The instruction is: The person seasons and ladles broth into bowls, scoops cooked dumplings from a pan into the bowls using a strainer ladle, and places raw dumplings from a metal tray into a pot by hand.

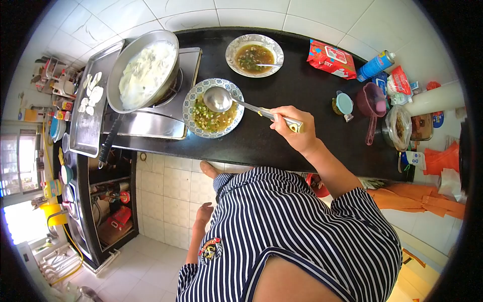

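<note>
My right hand [296, 130] is wrapped round the handle of a metal ladle [218, 99]. The ladle's bowl is over a blue-patterned bowl [188, 108] of broth with chopped greens. Behind it, a second patterned bowl [230, 54] holds similar broth and a spoon [269, 65]. On the stove at the left, a large pan [173, 75] holds pale food in whitish liquid, with steam or foam over it. My left hand [205, 212] hangs low beside my body, away from the counter, its fingers partly visible and slightly apart with nothing in them.
A metal tray [85, 136] with several white pieces lies left of the pan, whose black handle [110, 141] juts over the counter edge. At the right stand a red wipes pack [332, 59], a blue spray can [376, 66], a small lidded jar [344, 103] and a pink strainer [371, 103].
</note>
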Motion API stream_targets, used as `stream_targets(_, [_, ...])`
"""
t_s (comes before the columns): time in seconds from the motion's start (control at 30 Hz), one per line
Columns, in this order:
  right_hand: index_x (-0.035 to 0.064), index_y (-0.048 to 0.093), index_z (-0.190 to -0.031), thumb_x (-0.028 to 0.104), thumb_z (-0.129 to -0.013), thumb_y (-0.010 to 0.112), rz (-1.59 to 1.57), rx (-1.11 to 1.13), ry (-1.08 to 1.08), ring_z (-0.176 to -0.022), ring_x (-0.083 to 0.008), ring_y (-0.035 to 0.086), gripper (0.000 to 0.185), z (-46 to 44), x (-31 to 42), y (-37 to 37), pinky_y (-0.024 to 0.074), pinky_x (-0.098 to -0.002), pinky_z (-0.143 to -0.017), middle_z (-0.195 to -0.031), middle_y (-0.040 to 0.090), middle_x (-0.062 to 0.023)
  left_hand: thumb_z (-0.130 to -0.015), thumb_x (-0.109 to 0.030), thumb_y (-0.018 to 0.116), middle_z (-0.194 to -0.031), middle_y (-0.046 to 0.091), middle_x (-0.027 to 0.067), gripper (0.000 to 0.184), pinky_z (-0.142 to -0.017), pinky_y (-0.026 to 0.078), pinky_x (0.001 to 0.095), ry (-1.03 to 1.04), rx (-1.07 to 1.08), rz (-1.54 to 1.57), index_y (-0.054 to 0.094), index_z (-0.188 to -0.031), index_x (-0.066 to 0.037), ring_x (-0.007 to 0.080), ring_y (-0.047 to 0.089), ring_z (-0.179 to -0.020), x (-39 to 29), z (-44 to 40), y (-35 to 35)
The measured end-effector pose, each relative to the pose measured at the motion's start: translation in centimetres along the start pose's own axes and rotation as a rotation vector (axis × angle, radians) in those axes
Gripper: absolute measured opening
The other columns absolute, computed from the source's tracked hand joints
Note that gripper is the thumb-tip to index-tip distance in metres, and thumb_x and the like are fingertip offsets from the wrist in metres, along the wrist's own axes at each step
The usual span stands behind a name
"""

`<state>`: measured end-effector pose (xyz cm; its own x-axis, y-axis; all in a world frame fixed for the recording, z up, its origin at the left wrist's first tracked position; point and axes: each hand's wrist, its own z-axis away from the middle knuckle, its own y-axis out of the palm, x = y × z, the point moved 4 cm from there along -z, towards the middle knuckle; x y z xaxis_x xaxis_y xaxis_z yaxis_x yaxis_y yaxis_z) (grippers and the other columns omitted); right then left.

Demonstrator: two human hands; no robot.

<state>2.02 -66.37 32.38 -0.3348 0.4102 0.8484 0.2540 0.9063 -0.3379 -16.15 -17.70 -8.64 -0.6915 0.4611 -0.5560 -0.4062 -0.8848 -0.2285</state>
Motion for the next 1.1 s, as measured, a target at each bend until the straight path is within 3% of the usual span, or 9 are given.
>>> stream_targets(0.47, [-0.005, 0.064, -0.1, 0.005, -0.092, 0.059, -0.046, -0.075, 0.083, -0.068, -0.0142, 0.069, 0.014, -0.5, 0.3, -1.2, 0.0555, -0.024, -0.061, -0.084, 0.068, -0.0121, -0.086, -0.021, 0.062, -0.102, 0.07, 0.017, 0.04, -0.083, 0.052, 0.0326, -0.01, -0.013, -0.071, 0.061, -0.122, -0.006, 0.024, 0.067, -0.095, -0.8, 0.7, 0.4])
stream_targets(0.6, [-0.0047, 0.063, -0.101, 0.005, -0.093, 0.059, -0.171, -0.148, 0.155, -0.069, -0.016, 0.07, 0.013, -1.7, 2.0, -3.1, 0.0567, -0.0256, -0.06, -0.085, 0.068, -0.0131, -0.085, -0.022, 0.063, -0.1, 0.071, 0.0153, 0.04, -0.081, 0.052, 0.0307, -0.052, -0.036, -0.19, 0.062, -0.122, -0.006, 0.0223, 0.067, -0.093, -8.3, 5.8, 0.8])
stream_targets(0.73, [-0.0032, 0.063, -0.099, 0.018, -0.097, 0.054, -0.134, -0.248, 0.183, -0.055, -0.0131, 0.064, 0.023, -4.1, 5.0, -6.1, 0.0502, -0.0217, -0.047, -0.076, 0.067, -0.0127, -0.084, -0.022, 0.062, -0.097, 0.071, 0.0153, 0.039, -0.079, 0.052, 0.0306, -0.04, -0.058, -0.283, 0.063, -0.12, -0.006, 0.0212, 0.067, -0.09, -10.3, 7.3, 0.8])
stream_targets(0.77, [-0.0039, 0.062, -0.099, 0.022, -0.098, 0.051, -0.094, -0.264, 0.19, -0.05, -0.0138, 0.062, 0.028, -4.8, 6.0, -7.0, 0.048, -0.0217, -0.044, -0.07, 0.066, -0.013, -0.084, -0.023, 0.062, -0.099, 0.071, 0.0151, 0.039, -0.081, 0.052, 0.0313, -0.076, -0.025, -0.163, 0.063, -0.119, -0.006, 0.0233, 0.067, -0.092, -5.7, 4.4, 0.8])
stream_targets(0.83, [-0.0021, 0.064, -0.095, 0.025, -0.098, 0.051, -0.084, -0.359, 0.16, -0.041, -0.0108, 0.054, 0.03, -6.4, 7.8, -8.7, 0.0412, -0.0204, -0.038, -0.061, 0.064, -0.0118, -0.085, -0.024, 0.06, -0.101, 0.071, 0.0149, 0.038, -0.082, 0.052, 0.0311, 0.076, -0.028, -0.4, 0.063, -0.118, -0.005, 0.0241, 0.067, -0.094, -5.8, 4.1, 0.7])
stream_targets(0.87, [-0.0012, 0.064, -0.093, 0.027, -0.098, 0.05, -0.064, -0.407, 0.159, -0.037, -0.0093, 0.049, 0.032, -7.2, 9.0, -9.5, 0.0377, -0.0194, -0.035, -0.058, 0.062, -0.0102, -0.085, -0.025, 0.06, -0.102, 0.07, 0.015, 0.037, -0.084, 0.052, 0.0315, 0.053, -0.004, -0.215, 0.063, -0.116, -0.005, 0.0257, 0.067, -0.096, -1.9, 1.8, 0.7])
stream_targets(0.9, [-0.0016, 0.066, -0.088, 0.028, -0.097, 0.054, -0.072, -0.444, 0.07, -0.035, -0.007, 0.047, 0.034, -7.9, 9.9, -10.5, 0.0362, -0.0178, -0.033, -0.055, 0.061, -0.0086, -0.085, -0.026, 0.06, -0.103, 0.07, 0.0157, 0.037, -0.085, 0.052, 0.0336, 0.013, 0.02, -0.298, 0.064, -0.116, -0.006, 0.0271, 0.066, -0.097, -4.8, 3.7, 0.6])
stream_targets(1.07, [-0.0007, 0.065, -0.083, 0.033, -0.1, 0.048, -0.088, -0.519, -0.001, -0.031, -0.0051, 0.035, 0.041, -10.7, 14.7, -14.6, 0.0282, -0.0178, -0.032, -0.046, 0.051, -0.0027, -0.085, -0.027, 0.062, -0.101, 0.07, 0.0189, 0.039, -0.085, 0.052, 0.0352, -0.004, 0.035, -0.236, 0.063, -0.119, -0.008, 0.029, 0.066, -0.098, 0.2, -0.3, -0.1])
stream_targets(1.1, [-0.0007, 0.063, -0.086, 0.034, -0.1, 0.047, -0.121, -0.434, -0.103, -0.033, -0.0047, 0.033, 0.041, -11.0, 15.4, -15.4, 0.0254, -0.0179, -0.033, -0.046, 0.045, -0.0012, -0.085, -0.027, 0.062, -0.101, 0.069, 0.0191, 0.04, -0.086, 0.052, 0.0358, -0.019, 0.041, -0.188, 0.063, -0.12, -0.009, 0.0301, 0.066, -0.099, 0.4, -0.7, 0.0])
